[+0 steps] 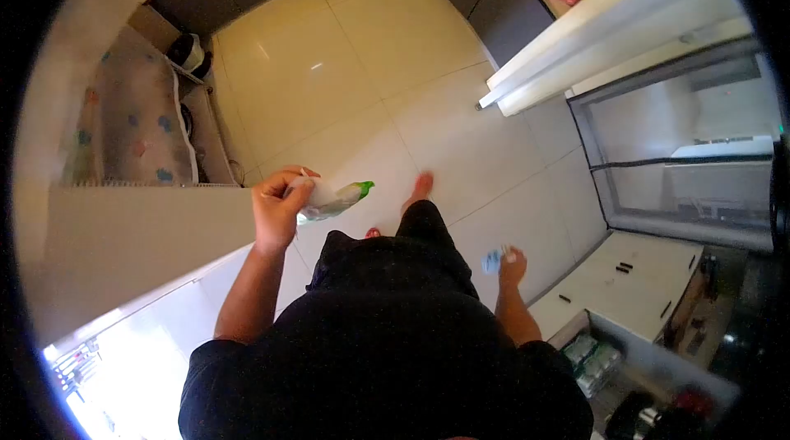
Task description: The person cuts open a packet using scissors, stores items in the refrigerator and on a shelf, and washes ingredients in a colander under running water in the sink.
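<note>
My left hand (281, 196), at the left of my body, pinches a soft white plastic packet (333, 203) with a bright green end. The packet hangs out to the right of the fingers, and what is in it I cannot make out. Down by my right side, my right hand (512, 266) is closed on a small light-blue and white piece (492, 261), perhaps a wrapper or a cloth. It is too blurred to name. Both hands are apart from any furniture.
A pale tiled floor (354, 70) lies ahead. A white door (592, 37) stands at the upper right, near a dark-framed glass panel (683, 119). On the right is a white cabinet (617, 275); a patterned cover (140, 127) drapes a unit on the left.
</note>
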`<act>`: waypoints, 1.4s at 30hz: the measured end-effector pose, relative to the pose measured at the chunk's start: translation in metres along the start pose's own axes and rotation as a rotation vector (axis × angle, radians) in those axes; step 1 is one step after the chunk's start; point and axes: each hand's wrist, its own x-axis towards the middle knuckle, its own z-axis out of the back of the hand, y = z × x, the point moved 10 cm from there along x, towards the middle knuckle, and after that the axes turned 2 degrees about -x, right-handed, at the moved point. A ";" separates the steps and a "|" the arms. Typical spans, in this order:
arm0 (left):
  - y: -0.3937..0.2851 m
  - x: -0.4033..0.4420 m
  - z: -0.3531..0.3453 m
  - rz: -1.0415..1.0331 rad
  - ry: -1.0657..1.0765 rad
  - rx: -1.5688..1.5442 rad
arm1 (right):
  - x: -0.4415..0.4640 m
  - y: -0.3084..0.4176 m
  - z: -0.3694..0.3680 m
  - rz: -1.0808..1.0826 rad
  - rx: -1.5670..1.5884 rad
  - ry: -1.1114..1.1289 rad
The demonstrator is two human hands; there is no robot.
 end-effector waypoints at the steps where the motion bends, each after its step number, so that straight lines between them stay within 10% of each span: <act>1: 0.001 0.039 -0.010 0.008 0.004 0.025 | 0.010 -0.023 -0.008 -0.008 0.008 -0.030; 7: 0.011 0.231 -0.057 -0.034 -0.127 0.075 | 0.197 0.034 -0.096 0.141 -0.265 0.269; 11: -0.015 0.344 -0.053 -0.060 -0.274 0.006 | 0.455 0.312 -0.134 0.295 -0.210 0.193; 13: -0.031 0.394 -0.038 -0.088 -0.363 -0.035 | 0.574 0.454 -0.157 0.835 0.209 0.011; 17: -0.029 0.466 -0.001 -0.070 -0.472 -0.084 | 0.683 0.722 -0.138 0.675 0.716 0.114; 22: -0.007 0.626 0.062 -0.061 -0.508 -0.038 | 0.683 0.936 -0.192 0.848 0.602 0.062; 33: -0.102 0.805 0.184 -0.190 -0.672 0.071 | 0.770 0.901 -0.462 0.936 -0.381 0.323; 42: -0.109 0.828 0.256 -0.148 -1.325 -0.042 | 0.655 1.362 -0.559 1.387 0.025 0.877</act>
